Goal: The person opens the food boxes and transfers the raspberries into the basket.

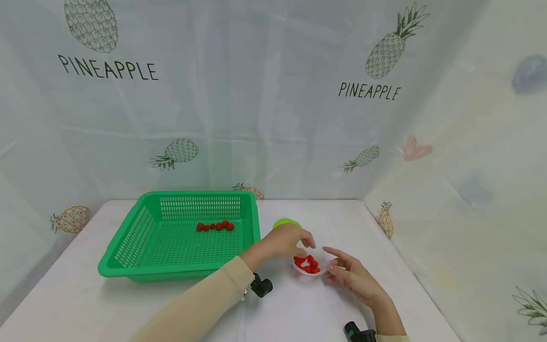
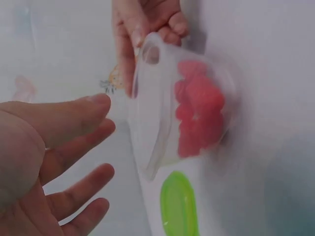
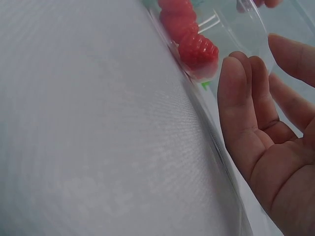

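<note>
A clear plastic container [image 1: 318,270] with several bumpy red berries [image 2: 199,105] in it stands on the white table. My left hand [image 1: 284,243] hovers over its left side, fingers spread and loosely bent, with nothing between them; the left wrist view shows the thumb [image 2: 74,115] apart from the rim. At the right side, my right hand [image 1: 350,275] holds the container's rim, thumb at the tab and other fingers curled behind it. In the right wrist view its fingers [image 3: 234,88] lie beside the clear wall. Behind my left hand is a lime-green lid [image 1: 285,222].
A green slotted basket [image 1: 115,254] stands to the left, with a row of several red berries [image 1: 219,226] inside near its right back. A pineapple-printed curtain [image 1: 273,118] hangs behind the table and along its right side. Black wrist cameras [image 1: 261,286] sit on both wrists.
</note>
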Tool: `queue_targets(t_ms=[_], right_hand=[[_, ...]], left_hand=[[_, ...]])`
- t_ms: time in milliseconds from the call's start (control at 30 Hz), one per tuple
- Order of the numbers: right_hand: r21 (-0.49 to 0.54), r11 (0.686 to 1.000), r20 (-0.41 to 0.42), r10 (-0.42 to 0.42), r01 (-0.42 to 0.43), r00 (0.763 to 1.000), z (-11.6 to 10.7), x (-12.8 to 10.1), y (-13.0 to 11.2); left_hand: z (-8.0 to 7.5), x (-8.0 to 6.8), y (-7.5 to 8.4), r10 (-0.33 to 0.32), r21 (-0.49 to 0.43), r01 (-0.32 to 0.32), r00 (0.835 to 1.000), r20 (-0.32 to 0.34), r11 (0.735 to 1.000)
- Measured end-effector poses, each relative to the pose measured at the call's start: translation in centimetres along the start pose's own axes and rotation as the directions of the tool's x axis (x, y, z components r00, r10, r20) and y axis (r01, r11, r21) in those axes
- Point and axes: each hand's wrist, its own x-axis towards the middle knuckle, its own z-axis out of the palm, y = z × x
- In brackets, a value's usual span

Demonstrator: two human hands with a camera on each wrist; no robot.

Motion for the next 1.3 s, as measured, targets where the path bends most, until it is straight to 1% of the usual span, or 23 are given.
queue_targets(t_ms=[133, 267, 367, 567, 633, 833, 900, 1033, 1167, 1300], right_hand=[[0.013, 1.0, 0.011, -0.01, 0.01, 1.0, -0.1, 0.1, 0.0], [0.017, 1.0, 0.017, -0.01, 0.01, 1.0, -0.2, 0.1, 0.1], [0.015, 1.0, 0.014, -0.005, 0.005, 1.0, -0.3, 0.0, 0.1], [0.015, 1.0, 0.007, 0.002, -0.002, 1.0, -0.3, -0.1, 0.0], [0.014, 1.0, 0.006, 0.003, -0.003, 1.0, -0.2, -0.1, 0.0], [-0.001, 1.0, 0.012, -0.002, 0.002, 1.0, -0.2, 0.1, -0.1], [-0.005, 1.0, 0.011, -0.003, 0.003, 1.0, -0.2, 0.2, -0.2], [-0.013, 1.0, 0.002, -0.002, 0.002, 1.0, -0.2, 0.3, -0.2], [-0.006, 1.0, 0.002, 0.006, -0.006, 1.0, -0.2, 0.3, -0.2], [0.003, 1.0, 0.006, 0.005, -0.005, 1.0, -0.2, 0.2, -0.2]], left_hand=[[1.3, 0.4, 0.3, -0.015, -0.025, 0.014, 1.0, -0.003, 1.0], [2.2, 0.7, 0.3, -0.042, -0.044, 0.041, 0.999, -0.016, 0.998], [2.9, 0.9, 0.1, -0.06, -0.046, 0.059, 0.998, -0.017, 0.997], [4.3, 1.7, -0.3, -0.068, -0.028, 0.068, 0.998, -0.006, 0.997], [4.7, 1.9, -0.4, -0.077, -0.035, 0.077, 0.997, -0.011, 0.996], [5.6, 2.1, -0.8, -0.123, -0.052, 0.121, 0.992, -0.029, 0.991], [5.9, 2.2, -1.0, -0.13, -0.057, 0.127, 0.991, -0.037, 0.99], [6.3, 2.4, -1.3, -0.119, -0.051, 0.116, 0.991, -0.055, 0.992], [6.5, 2.7, -1.5, -0.099, -0.015, 0.098, 0.993, -0.06, 0.995], [6.6, 2.9, -1.4, -0.102, 0.0, 0.103, 0.993, -0.057, 0.995]])
